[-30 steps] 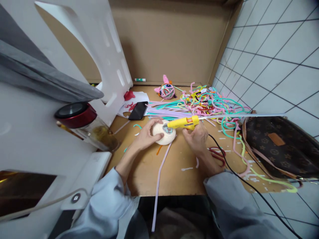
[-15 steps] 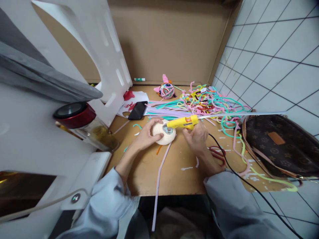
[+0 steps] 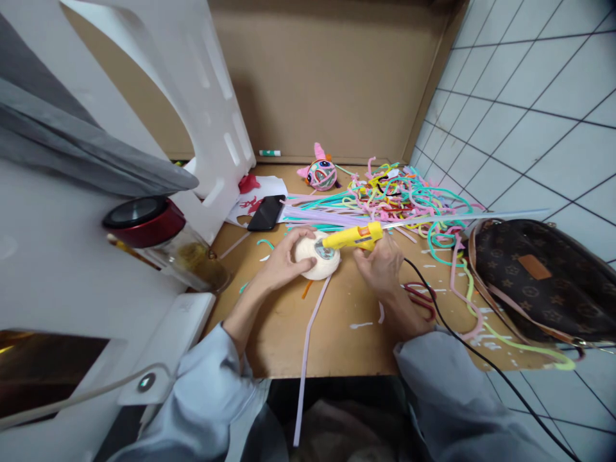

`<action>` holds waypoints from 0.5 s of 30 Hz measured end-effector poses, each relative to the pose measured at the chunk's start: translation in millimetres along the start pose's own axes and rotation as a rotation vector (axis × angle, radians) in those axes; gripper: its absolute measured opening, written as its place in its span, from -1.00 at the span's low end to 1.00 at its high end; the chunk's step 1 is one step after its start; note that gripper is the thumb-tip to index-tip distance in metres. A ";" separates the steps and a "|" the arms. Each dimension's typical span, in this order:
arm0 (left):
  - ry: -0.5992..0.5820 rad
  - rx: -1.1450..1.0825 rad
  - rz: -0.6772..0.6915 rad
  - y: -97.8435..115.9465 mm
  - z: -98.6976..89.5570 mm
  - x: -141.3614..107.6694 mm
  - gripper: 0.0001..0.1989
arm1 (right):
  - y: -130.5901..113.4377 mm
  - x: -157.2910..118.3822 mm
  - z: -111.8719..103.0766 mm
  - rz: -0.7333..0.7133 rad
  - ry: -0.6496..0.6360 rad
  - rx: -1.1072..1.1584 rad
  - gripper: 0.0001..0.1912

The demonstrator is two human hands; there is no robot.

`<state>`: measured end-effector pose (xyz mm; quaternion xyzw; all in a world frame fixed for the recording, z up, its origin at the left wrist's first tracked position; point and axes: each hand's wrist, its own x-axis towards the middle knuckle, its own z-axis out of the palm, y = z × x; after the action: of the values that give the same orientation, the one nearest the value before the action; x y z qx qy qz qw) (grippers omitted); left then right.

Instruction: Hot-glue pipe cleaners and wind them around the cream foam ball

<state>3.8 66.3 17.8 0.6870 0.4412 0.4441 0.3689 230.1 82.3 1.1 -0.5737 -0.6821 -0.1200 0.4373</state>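
A round cream-coloured ball [image 3: 308, 251] with a greyish patch on its upper side rests on the brown table, and my left hand [image 3: 285, 260] curls around its left side. My right hand [image 3: 381, 262] grips a yellow glue gun [image 3: 353, 237]; its nozzle points left, at or just over the patch. A long clear glue stick [image 3: 447, 219] sticks out of the gun's back to the right. From beneath the ball a lilac strip [image 3: 308, 340] runs toward the front edge and hangs over it. A short orange piece [image 3: 307, 290] lies close by.
Behind are a black phone [image 3: 267, 213], a pink-eared ball [image 3: 321, 174] and a tangle of coloured pipe cleaners [image 3: 399, 196]. At right lie red scissors [image 3: 419, 300], a black cord [image 3: 462, 337] and a brown bag [image 3: 553, 276]. A glass bottle [image 3: 192, 256] stands left.
The free right end of the glue stick has risen slightly. Both hands and the ball are almost where they were.
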 end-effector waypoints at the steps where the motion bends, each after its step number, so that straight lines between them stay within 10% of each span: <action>1: 0.001 -0.001 0.002 -0.1 0.0 0.0 -0.53 | -0.1 -0.1 -0.4 0.001 -0.003 0.000 -0.72; 15: -0.009 -0.020 -0.013 0.2 0.8 0.2 -0.52 | 1.8 -1.0 0.6 0.009 -0.019 0.037 -0.71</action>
<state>4.7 66.4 17.8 0.6825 0.4394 0.4431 0.3806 231.4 82.5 -0.5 -0.5695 -0.6860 -0.1000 0.4417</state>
